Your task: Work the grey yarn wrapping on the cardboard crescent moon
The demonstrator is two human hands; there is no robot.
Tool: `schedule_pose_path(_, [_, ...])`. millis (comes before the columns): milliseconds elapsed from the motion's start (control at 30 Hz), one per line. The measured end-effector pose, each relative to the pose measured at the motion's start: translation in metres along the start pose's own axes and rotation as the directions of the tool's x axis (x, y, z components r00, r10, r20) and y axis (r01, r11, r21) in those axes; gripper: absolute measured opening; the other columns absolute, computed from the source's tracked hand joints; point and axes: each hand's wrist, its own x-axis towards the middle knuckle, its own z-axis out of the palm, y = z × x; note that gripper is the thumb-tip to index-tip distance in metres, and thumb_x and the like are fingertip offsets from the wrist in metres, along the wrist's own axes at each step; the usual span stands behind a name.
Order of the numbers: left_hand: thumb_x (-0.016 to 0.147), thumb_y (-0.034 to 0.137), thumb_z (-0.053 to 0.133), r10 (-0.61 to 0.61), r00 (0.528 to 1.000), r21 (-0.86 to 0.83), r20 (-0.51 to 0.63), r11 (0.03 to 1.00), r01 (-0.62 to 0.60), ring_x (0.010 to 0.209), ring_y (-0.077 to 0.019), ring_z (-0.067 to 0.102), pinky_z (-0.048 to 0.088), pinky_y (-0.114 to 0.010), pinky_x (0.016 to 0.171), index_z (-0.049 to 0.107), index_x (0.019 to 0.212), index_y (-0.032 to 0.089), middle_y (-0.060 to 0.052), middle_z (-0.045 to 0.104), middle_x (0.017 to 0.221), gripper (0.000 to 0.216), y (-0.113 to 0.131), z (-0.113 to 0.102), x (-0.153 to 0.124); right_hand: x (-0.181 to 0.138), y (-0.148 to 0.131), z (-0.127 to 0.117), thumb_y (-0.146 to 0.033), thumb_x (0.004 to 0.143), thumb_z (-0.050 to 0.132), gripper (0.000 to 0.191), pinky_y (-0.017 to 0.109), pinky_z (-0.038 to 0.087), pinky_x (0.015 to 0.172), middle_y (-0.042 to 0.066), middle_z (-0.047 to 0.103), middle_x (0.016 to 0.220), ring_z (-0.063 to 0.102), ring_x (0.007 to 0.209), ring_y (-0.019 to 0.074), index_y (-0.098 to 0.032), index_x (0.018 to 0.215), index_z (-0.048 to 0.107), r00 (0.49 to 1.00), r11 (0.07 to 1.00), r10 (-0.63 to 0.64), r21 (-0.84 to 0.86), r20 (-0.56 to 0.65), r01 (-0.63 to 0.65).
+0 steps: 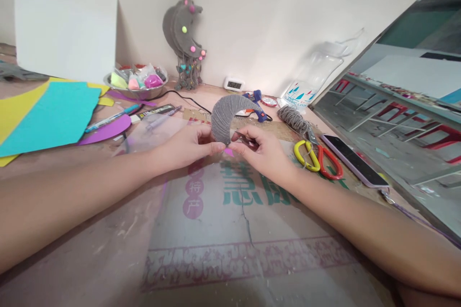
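Observation:
A crescent moon shape (222,117) wrapped in grey yarn is held upright between my two hands, above a printed cardboard sheet (216,230). My left hand (187,147) pinches its lower left edge between thumb and fingers. With thumb and fingers closed, my right hand (264,152) grips the lower right end, where a dark, unwrapped-looking part (247,140) shows. A grey yarn strand (247,223) trails below the hands over the cardboard. Just under the fingertips a small purple piece (229,152) is visible.
Scissors (330,163), a phone (355,160) and a grey yarn bundle (293,119) lie right. Behind the crescent is a blue glue gun (260,114). A metal bowl (139,90) and coloured sheets (54,115) are left; a decorated crescent (185,29) hangs on the wall.

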Motion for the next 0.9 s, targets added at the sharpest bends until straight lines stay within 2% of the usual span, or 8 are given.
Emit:
schedule_pose_path(67, [0.084,0.034,0.053,-0.004,1.000,0.027,-0.010,1.000,0.004,0.064,-0.0113,0.047,0.037,-0.024,0.059,0.058,0.083,0.014,0.001,0.053,0.072,0.021,-0.002,0.000,0.000,0.000,-0.003,0.002,-0.036,0.081,0.064,0.021,0.019,0.033,0.048,-0.005,0.050,0.060,0.039,0.050,0.0067,-0.016,0.078,0.059,0.999,0.999,0.029,0.039,0.026,-0.030])
schedule_pose_path(133, [0.084,0.034,0.054,0.001,1.000,0.042,-0.022,0.999,0.000,0.065,-0.0114,0.047,0.037,-0.024,0.060,0.058,0.083,0.014,0.001,0.053,0.072,0.020,-0.003,0.000,0.001,-0.001,-0.004,0.002,-0.036,0.081,0.064,0.021,0.020,0.035,0.049,-0.003,0.053,0.063,0.042,0.053,0.0076,-0.016,0.082,0.060,1.000,1.000,-0.001,0.026,0.026,0.001])
schedule_pose_path(233, [0.084,0.035,0.054,0.001,1.000,0.016,-0.025,1.000,-0.001,0.065,-0.0110,0.046,0.037,-0.024,0.059,0.057,0.082,0.014,0.002,0.051,0.071,0.021,-0.003,0.000,0.001,-0.003,0.000,-0.002,-0.034,0.088,0.055,0.022,0.024,0.044,0.061,0.004,0.064,0.082,0.055,0.067,0.0123,-0.016,0.099,0.060,0.989,0.988,-0.145,-0.059,0.020,0.146])
schedule_pose_path(300, [0.084,0.035,0.054,-0.010,1.000,-0.007,-0.015,1.000,0.010,0.064,-0.0109,0.046,0.037,-0.024,0.059,0.058,0.082,0.013,0.002,0.051,0.070,0.022,-0.003,0.000,0.002,-0.004,0.004,-0.006,-0.032,0.092,0.047,0.027,0.029,0.047,0.072,0.008,0.066,0.094,0.060,0.081,0.0165,-0.014,0.109,0.058,0.966,0.955,-0.255,-0.149,0.039,0.258])
schedule_pose_path(433, [0.085,0.036,0.054,-0.025,0.999,0.012,-0.030,1.000,0.025,0.066,-0.0117,0.048,0.037,-0.024,0.060,0.059,0.083,0.013,0.001,0.053,0.072,0.024,-0.002,0.000,0.002,-0.003,0.011,-0.012,-0.034,0.095,0.042,0.033,0.035,0.046,0.081,0.012,0.066,0.101,0.060,0.093,0.0223,-0.013,0.115,0.057,0.925,0.865,-0.365,-0.328,0.109,0.380])
schedule_pose_path(700, [0.084,0.039,0.054,-0.026,0.999,0.042,-0.046,0.999,0.028,0.063,-0.0112,0.047,0.035,-0.023,0.056,0.057,0.078,0.014,0.001,0.053,0.070,0.027,-0.001,0.000,0.001,-0.001,0.013,-0.008,-0.033,0.095,0.043,0.030,0.031,0.046,0.074,0.009,0.067,0.093,0.062,0.085,0.0203,-0.013,0.110,0.059,0.917,0.804,-0.378,-0.445,0.127,0.394])
schedule_pose_path(900, [0.084,0.034,0.053,-0.018,0.999,0.059,-0.045,0.998,0.020,0.062,-0.0103,0.044,0.035,-0.023,0.056,0.055,0.075,0.014,0.002,0.050,0.068,0.022,0.001,0.000,0.001,-0.001,0.014,-0.008,-0.033,0.097,0.041,0.030,0.029,0.046,0.071,0.008,0.068,0.091,0.062,0.082,0.0191,-0.013,0.107,0.060,0.906,0.779,-0.408,-0.473,0.116,0.411])
